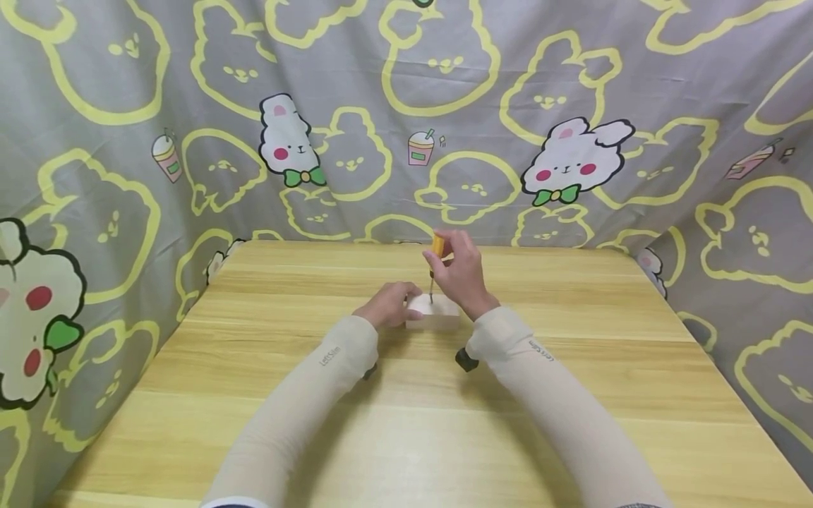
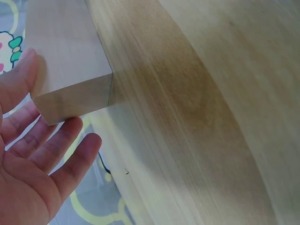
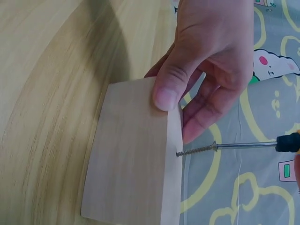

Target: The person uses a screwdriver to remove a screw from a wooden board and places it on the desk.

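Note:
A pale wooden block (image 1: 433,322) stands on the table, with the fingers and thumb of my left hand (image 1: 390,303) gripping its left end. In the left wrist view, the thumb of that hand (image 2: 33,159) lies along one face of the block (image 2: 70,42) and fingertips touch the end. My right hand (image 1: 462,271) holds a yellow-handled screwdriver (image 1: 438,244) upright above the block. A threaded screw (image 3: 197,151) has its point in the block's narrow top face, most of its length exposed. The screwdriver shaft (image 3: 248,146) meets the screw head in line.
The wood-grain table (image 1: 267,409) extends around both forearms. A grey curtain (image 1: 356,70) with yellow outlines and rabbit prints hangs behind the table's far edge and along both sides. A black wrist camera (image 1: 466,359) sits below the right wrist.

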A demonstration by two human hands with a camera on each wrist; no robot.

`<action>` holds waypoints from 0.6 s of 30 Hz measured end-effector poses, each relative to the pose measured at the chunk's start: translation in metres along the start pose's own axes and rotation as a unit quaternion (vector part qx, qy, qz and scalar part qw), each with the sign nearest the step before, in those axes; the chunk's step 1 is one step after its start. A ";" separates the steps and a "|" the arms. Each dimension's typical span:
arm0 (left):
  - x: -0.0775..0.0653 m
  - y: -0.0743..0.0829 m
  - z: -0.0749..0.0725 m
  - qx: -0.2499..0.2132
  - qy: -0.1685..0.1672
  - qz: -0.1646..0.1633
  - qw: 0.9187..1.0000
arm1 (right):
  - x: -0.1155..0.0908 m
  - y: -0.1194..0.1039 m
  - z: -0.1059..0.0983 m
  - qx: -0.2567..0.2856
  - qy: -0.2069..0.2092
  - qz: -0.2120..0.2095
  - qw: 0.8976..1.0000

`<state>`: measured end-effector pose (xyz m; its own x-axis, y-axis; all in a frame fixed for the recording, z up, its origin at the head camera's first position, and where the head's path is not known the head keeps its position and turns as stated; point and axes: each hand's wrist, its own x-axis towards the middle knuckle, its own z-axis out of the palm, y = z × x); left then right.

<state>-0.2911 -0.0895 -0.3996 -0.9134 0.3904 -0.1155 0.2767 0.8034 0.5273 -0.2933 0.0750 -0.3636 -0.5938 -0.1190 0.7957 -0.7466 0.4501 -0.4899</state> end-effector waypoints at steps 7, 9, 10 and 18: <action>0.000 0.000 0.000 0.003 0.002 0.003 1.000 | 0.002 0.000 -0.001 0.004 -0.012 0.000 1.000; 0.000 0.000 0.000 0.001 0.001 0.000 1.000 | 0.002 0.001 -0.001 0.011 -0.016 0.002 1.000; 0.000 0.000 0.000 0.000 0.001 -0.002 1.000 | 0.002 0.002 -0.001 0.015 -0.016 0.004 1.000; -0.001 0.000 0.001 -0.003 0.002 0.001 1.000 | 0.000 0.002 -0.002 0.002 -0.023 0.004 1.000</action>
<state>-0.2904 -0.0895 -0.4003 -0.9144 0.3893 -0.1112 0.2760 0.8004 0.5322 -0.2944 0.0775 -0.3638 -0.6135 -0.1563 0.7741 -0.7424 0.4484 -0.4978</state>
